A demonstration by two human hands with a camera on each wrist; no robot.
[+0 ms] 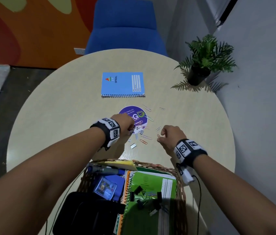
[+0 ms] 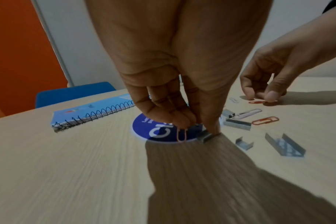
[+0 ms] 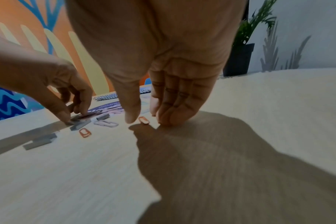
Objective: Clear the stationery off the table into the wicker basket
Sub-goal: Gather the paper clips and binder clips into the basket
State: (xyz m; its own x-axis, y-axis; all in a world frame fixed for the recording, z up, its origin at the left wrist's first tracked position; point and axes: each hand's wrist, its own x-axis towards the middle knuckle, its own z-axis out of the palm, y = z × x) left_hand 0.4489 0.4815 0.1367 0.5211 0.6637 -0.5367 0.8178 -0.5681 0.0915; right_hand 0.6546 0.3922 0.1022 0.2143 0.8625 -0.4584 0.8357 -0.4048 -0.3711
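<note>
Pink paper clip (image 2: pixel 182 135) dangles from the left hand (image 2: pixel 175 97) grip (fingers pinching); right hand (image 3: pixel 163 91) hangs loose, an orange clip (image 3: pixel 143 120) between its fingertips.

Hidden and unresolved regions as I saw them from the operator's station.

From the head view, the left hand (image 1: pixel 125 123) covered part of the purple round sticker (image 1: pixel 134 116), so I could not read its full text. The wicker basket (image 1: pixel 179 177) was cut off by the lower edge. In the right wrist view, motion blur smeared the staple strips (image 3: pixel 81 126); the right hand (image 3: pixel 163 97) was cropped at the top.
</note>
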